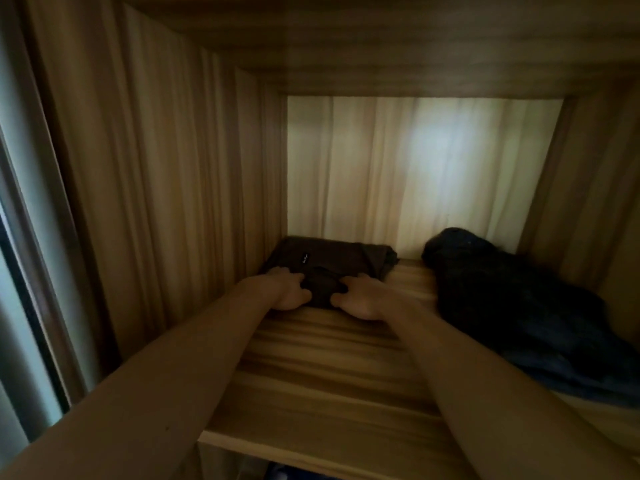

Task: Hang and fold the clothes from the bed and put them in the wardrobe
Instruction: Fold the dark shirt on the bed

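Wood makes up the big light-brown wardrobe, and its striped walls close in on the left, the right and the top. A grey-green door frame stands at the far left edge. The flat wooden shelf runs from the front to the pale back panel, which has a bright spot of light on it.

A big dark blue fuzzy garment lies in a loose heap on the right side of the shelf. It goes from the back panel almost to the front edge.

Two bare arms reach in over the shelf from the front, side by side.

The folded dark brown cloth garment lies flat on the shelf in the back left corner. It touches the left wall and sits close to the back panel. It lies apart from the blue garment, with bare wood between them.

The left hand grips the near edge of the brown garment, with its fingers curled into the cloth. The right hand grips the same edge just beside it, fingers curled too.

A small black label shows on top of the brown garment, just behind the left hand.
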A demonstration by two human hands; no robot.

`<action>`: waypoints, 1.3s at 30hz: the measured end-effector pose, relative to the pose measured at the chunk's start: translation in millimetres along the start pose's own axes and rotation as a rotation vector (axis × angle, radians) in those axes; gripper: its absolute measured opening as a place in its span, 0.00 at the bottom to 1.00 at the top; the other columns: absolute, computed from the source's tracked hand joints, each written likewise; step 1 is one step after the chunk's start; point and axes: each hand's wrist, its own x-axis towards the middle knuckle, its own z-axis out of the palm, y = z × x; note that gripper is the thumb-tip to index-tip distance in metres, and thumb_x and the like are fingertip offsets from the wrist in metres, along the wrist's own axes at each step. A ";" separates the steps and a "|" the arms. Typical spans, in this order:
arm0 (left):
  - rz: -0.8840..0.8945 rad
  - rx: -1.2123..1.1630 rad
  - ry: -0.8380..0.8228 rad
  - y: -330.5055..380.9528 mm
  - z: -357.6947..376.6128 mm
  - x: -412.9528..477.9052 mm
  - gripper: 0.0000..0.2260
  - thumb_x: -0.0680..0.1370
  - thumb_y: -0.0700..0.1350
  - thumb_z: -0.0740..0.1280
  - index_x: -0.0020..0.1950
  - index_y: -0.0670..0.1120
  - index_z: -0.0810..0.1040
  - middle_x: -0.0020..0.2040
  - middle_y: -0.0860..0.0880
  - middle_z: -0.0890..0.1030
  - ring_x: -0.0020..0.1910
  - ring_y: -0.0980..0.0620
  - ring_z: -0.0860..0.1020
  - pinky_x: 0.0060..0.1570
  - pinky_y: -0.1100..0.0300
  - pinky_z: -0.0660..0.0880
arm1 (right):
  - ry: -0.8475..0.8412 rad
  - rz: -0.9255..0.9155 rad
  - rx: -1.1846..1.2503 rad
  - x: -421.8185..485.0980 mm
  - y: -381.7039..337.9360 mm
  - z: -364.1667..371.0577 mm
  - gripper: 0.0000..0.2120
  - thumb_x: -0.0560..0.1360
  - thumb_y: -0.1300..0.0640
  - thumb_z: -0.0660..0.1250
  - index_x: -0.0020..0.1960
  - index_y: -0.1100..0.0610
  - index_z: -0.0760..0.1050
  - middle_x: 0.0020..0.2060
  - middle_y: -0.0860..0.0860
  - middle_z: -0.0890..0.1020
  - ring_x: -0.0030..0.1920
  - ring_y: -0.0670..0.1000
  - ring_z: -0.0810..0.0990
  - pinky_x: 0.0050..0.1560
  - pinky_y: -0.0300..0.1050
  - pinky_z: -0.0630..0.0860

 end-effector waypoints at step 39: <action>0.261 -0.101 0.088 115.2 28.1 -215.7 0.25 0.82 0.55 0.60 0.79 0.48 0.65 0.76 0.47 0.66 0.73 0.47 0.67 0.70 0.58 0.65 | 0.075 -0.010 -0.193 -265.8 102.1 -23.2 0.18 0.77 0.45 0.65 0.62 0.52 0.79 0.58 0.50 0.80 0.56 0.52 0.78 0.59 0.48 0.77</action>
